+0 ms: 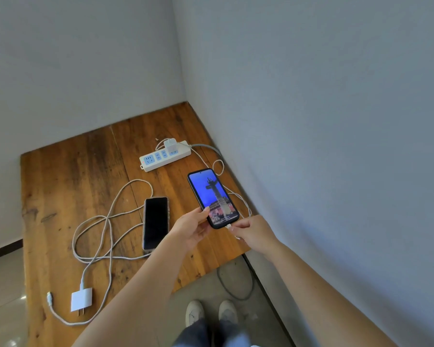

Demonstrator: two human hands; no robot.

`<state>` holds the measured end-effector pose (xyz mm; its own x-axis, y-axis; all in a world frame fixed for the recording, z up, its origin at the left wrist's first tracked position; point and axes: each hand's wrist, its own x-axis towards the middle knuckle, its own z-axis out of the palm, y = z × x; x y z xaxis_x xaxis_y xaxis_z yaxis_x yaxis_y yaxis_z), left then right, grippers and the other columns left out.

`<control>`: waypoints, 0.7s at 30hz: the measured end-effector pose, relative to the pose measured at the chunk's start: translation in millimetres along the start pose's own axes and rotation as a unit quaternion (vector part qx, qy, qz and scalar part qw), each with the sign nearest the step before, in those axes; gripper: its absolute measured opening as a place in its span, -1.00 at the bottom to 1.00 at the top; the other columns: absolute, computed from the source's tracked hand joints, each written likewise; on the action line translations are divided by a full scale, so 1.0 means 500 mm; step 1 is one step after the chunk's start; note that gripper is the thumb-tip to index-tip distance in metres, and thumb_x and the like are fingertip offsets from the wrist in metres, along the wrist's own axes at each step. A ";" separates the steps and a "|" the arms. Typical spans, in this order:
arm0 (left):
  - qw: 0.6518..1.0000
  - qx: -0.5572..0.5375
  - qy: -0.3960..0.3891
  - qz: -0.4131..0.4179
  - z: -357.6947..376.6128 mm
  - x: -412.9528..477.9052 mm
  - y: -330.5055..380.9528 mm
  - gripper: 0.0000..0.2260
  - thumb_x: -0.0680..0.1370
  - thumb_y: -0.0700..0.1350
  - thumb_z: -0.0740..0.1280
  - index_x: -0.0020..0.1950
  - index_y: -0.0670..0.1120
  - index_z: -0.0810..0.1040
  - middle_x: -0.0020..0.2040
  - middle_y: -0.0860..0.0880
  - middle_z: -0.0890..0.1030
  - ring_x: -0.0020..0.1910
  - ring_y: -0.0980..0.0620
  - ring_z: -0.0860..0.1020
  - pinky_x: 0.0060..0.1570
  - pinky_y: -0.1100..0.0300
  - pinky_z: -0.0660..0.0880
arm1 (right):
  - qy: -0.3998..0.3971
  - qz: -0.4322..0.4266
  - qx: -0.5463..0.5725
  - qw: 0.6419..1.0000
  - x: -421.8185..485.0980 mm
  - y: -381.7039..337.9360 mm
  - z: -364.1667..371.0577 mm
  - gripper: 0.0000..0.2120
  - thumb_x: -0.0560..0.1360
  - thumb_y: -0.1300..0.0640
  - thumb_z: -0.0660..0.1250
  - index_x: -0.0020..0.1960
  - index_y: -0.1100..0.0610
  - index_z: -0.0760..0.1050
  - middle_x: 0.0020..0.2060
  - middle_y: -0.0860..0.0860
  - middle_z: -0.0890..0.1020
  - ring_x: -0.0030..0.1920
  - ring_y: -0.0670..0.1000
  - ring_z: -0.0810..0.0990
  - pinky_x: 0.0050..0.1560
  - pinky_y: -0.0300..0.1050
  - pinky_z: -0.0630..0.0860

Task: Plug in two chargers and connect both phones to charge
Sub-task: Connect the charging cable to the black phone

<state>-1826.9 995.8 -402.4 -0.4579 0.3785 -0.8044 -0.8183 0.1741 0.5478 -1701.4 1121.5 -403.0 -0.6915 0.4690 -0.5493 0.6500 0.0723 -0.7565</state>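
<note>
The lit phone [213,197], black-cased with a blue screen, points its long axis away toward the wall; left hand [189,227] grips its lower edge, right hand [252,232] pinches the white connector [228,226].

plug tip [228,226]: hidden by fingers | power strip cord [206,146]: runs behind table edge

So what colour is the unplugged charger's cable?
White, like the charger itself; cable seen in the head view.

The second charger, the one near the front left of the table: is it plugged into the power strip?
No: the second charger lies loose on the table with its prongs bare, far from the power strip.
</note>
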 end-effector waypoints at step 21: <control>0.990 0.085 0.109 -0.002 -0.005 0.278 -0.087 -0.74 0.49 -0.15 0.41 0.18 -0.07 0.57 -0.03 0.00 0.64 -0.01 0.04 0.59 -0.18 0.22 0.57 | 0.037 0.055 -0.159 0.985 0.207 0.139 0.062 -0.82 0.48 -0.01 0.37 -0.13 0.10 0.63 -0.26 -0.02 0.66 -0.24 -0.06 0.60 -0.20 -0.12 0.55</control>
<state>-1855.7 1038.5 -538.4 -0.5334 0.1755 -0.8274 -0.7589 0.3327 0.5598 -1737.7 1148.0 -523.2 -0.5942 0.5519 -0.5852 0.7937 0.2842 -0.5379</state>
